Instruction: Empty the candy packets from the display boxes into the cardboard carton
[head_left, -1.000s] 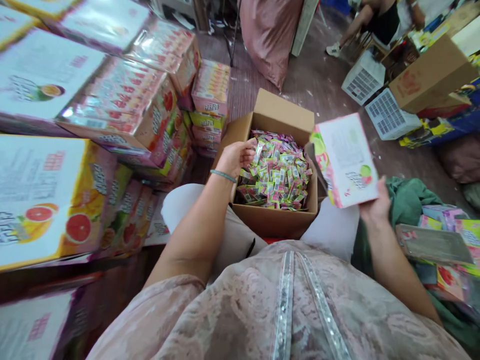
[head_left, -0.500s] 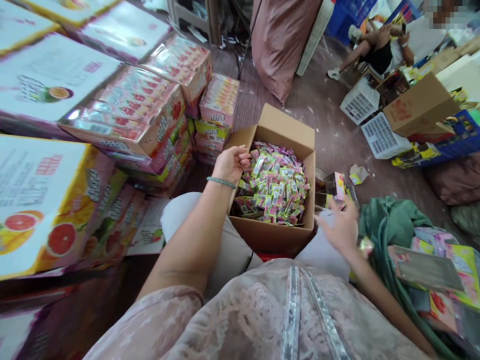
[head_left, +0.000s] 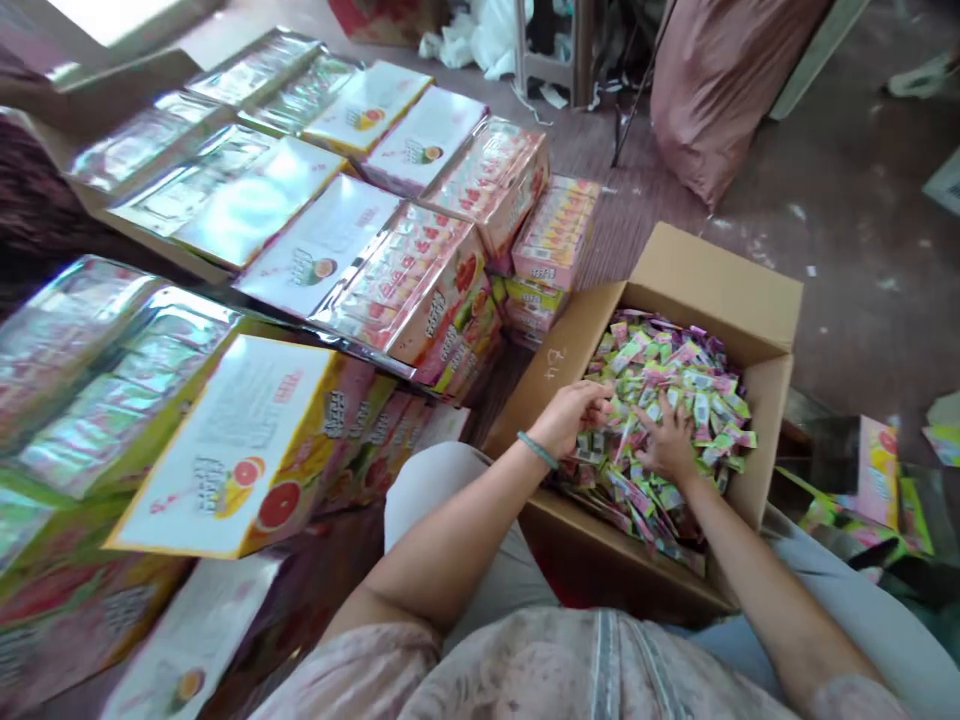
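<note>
An open cardboard box [head_left: 705, 295] stands between my knees, filled with small green, pink and purple packets [head_left: 660, 350]. Inside its left side, over the packets, my left hand [head_left: 574, 415] has its fingers curled together; whatever may be between them cannot be made out. My right hand [head_left: 670, 445] reaches in from the right, fingers spread and resting on the heap of packets.
Shrink-wrapped stacks of printed fruit cartons [head_left: 307, 250] fill the left side. A carton with a grapefruit picture [head_left: 240, 440] lies nearest. Torn packaging [head_left: 877, 475] lies right of the box, and a large brownish sack [head_left: 720, 100] stands beyond it.
The view has swung left, so more cartons show and the seated person is mostly out of frame. My right hand has moved from beside the box onto the packets inside.
</note>
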